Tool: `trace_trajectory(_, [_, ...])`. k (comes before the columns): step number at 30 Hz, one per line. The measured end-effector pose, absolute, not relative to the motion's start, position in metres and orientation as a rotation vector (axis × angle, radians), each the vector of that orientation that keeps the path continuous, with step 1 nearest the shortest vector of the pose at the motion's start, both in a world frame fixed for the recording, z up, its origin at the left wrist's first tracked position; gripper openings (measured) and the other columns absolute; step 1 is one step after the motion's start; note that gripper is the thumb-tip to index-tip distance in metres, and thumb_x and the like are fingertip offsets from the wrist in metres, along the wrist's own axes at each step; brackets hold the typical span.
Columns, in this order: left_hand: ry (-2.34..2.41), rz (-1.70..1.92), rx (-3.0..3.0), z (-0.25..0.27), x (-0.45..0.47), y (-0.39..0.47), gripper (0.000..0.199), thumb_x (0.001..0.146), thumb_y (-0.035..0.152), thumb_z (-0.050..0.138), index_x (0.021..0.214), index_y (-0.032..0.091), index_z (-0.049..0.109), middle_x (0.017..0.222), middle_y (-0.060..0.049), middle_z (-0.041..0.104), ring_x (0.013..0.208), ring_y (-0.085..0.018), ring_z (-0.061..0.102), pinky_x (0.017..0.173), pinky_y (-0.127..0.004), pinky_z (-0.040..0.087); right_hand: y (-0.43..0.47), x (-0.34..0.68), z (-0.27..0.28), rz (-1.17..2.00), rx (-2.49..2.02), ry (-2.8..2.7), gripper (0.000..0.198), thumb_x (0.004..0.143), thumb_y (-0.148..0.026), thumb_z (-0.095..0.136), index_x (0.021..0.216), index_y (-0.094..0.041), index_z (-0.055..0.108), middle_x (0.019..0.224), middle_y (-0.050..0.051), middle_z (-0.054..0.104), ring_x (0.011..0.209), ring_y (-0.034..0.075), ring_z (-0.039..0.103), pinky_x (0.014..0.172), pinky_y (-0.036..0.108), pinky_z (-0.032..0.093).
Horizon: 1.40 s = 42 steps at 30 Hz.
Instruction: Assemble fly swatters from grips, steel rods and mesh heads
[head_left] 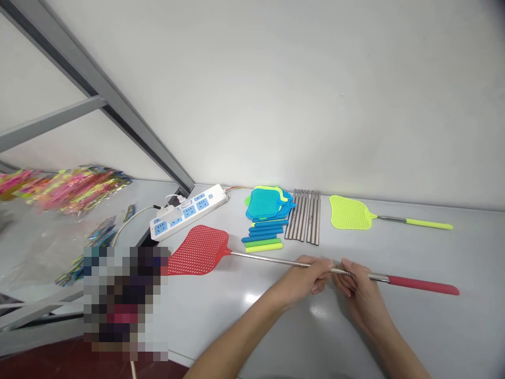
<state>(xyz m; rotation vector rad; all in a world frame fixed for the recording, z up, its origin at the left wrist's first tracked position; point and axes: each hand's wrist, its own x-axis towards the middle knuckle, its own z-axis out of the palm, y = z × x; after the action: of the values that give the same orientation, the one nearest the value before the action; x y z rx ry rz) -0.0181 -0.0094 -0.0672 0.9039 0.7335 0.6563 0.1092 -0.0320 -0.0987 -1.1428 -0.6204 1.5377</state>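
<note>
Both hands grip the metal rod of a red fly swatter (205, 247), whose mesh head points left and whose red handle (422, 285) points right. My left hand (310, 276) is closed around the thin part of the rod. Close beside it, my right hand (353, 279) pinches the rod nearer the handle. The rod is drawn out long, above the grey table. Behind the hands lie several steel tubes (303, 216) in a row. A yellow-green fly swatter (350, 212) with a short rod lies to the right of them.
Blue and yellow-green swatter heads (265, 204) are piled near the wall, with several coloured handle sleeves (263, 238) in front. A white power strip (189, 212) with plugs sits to the left. Packaged goods (82, 187) lie beyond a grey metal frame (118, 116). A pixelated patch hides the lower left.
</note>
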Motion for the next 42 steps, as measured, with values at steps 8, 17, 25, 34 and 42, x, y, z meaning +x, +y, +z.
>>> trace_trajectory(8, [0.766, 0.606, 0.921, -0.053, -0.025, -0.008, 0.039, 0.08, 0.037, 0.04, 0.049, 0.018, 0.026, 0.047, 0.007, 0.021, 0.042, -0.006, 0.021, 0.045, -0.024, 0.019, -0.031, 0.119, -0.088, 1.507, -1.16, -0.721, 0.046, 0.076, -0.033, 0.05, 0.042, -0.021, 0.021, 0.044, -0.005, 0.015, 0.043, 0.01, 0.017, 0.044, 0.029, 0.013])
trace_trajectory(17, [0.844, 0.648, 0.856, -0.051, -0.036, -0.003, 0.038, 0.08, 0.036, 0.042, 0.051, 0.018, 0.024, 0.048, 0.007, 0.019, 0.041, -0.005, 0.022, 0.045, -0.023, 0.018, -0.028, 0.141, -0.081, 1.444, -1.192, -0.591, 0.047, 0.075, -0.029, 0.053, 0.045, -0.019, 0.018, 0.046, -0.006, 0.011, 0.042, 0.008, 0.017, 0.045, 0.027, 0.014])
trace_trajectory(25, [0.885, 0.675, 0.841, -0.048, -0.044, 0.0, 0.038, 0.079, 0.036, 0.044, 0.051, 0.018, 0.025, 0.047, 0.008, 0.019, 0.041, -0.005, 0.023, 0.044, -0.023, 0.017, -0.032, 0.157, -0.073, 1.41, -1.263, -0.507, 0.047, 0.074, -0.029, 0.052, 0.044, -0.019, 0.018, 0.047, -0.007, 0.009, 0.041, 0.008, 0.016, 0.046, 0.027, 0.018])
trace_trajectory(34, [0.92, 0.672, 0.856, -0.044, -0.049, 0.002, 0.037, 0.078, 0.036, 0.045, 0.05, 0.018, 0.027, 0.045, 0.008, 0.021, 0.04, -0.005, 0.023, 0.043, -0.023, 0.017, -0.032, 0.163, -0.077, 1.439, -1.283, -0.581, 0.048, 0.076, -0.031, 0.051, 0.044, -0.019, 0.016, 0.047, -0.006, 0.009, 0.042, 0.008, 0.016, 0.048, 0.028, 0.017])
trace_trajectory(42, [0.91, 0.777, 0.791, -0.064, -0.036, 0.0, 0.04, 0.081, 0.04, 0.037, 0.049, 0.019, 0.026, 0.04, 0.008, 0.021, 0.038, -0.006, 0.022, 0.044, -0.022, 0.022, -0.027, 0.142, -0.084, 1.488, -1.159, -0.583, 0.047, 0.079, -0.031, 0.046, 0.045, -0.019, 0.016, 0.044, -0.006, 0.011, 0.041, 0.008, 0.018, 0.046, 0.028, 0.016])
